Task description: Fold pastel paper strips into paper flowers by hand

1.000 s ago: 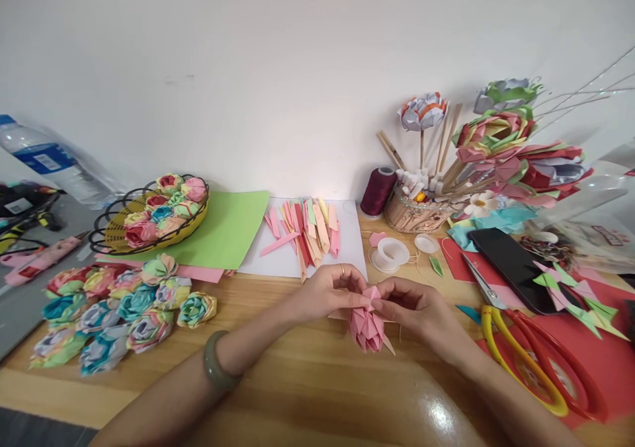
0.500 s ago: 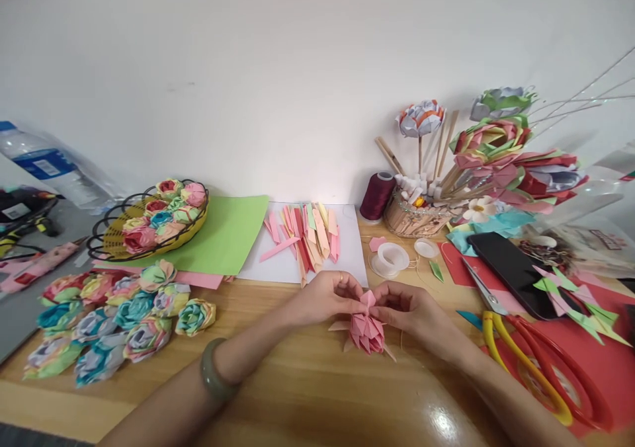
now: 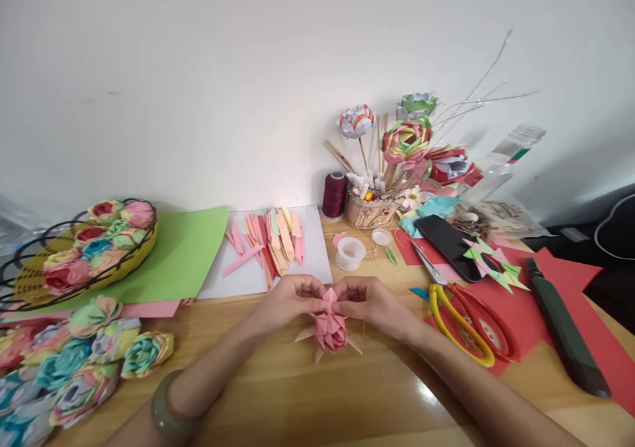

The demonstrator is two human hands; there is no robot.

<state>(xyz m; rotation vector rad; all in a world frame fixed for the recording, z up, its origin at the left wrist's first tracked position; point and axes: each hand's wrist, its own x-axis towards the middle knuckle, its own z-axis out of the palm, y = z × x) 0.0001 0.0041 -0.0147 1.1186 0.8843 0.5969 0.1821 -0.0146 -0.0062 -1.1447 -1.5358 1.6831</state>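
Note:
Between both hands, a pink folded-paper flower [image 3: 331, 333] hangs low over the wooden table, its bloom facing me. My left hand [image 3: 296, 296] pinches its pointed upper part from the left with thumb and fingers. From the other side, my right hand [image 3: 367, 301] grips the same part, thumb toward the middle. Narrow peach-coloured points stick out beneath the bloom on both sides. The fingertips behind the paper are partly hidden. Just beyond the hands lie folded paper strips [image 3: 278, 239] in pink, red, peach and green on a white sheet [image 3: 218, 272].
Paper flowers fill a yellow basket [image 3: 24, 287] and lie in front of it at left. A thread spool [image 3: 335, 196], tape roll [image 3: 350, 253] and flower-filled pot [image 3: 370, 212] stand behind. Scissors [image 3: 461, 318], a phone [image 3: 449, 245] and a dark green cutter [image 3: 565, 334] lie right.
The view has turned right, bringing the dark green cutter into sight and the bottle out of it. Both hands keep hold of the pink paper flower, and more of its peach points show.

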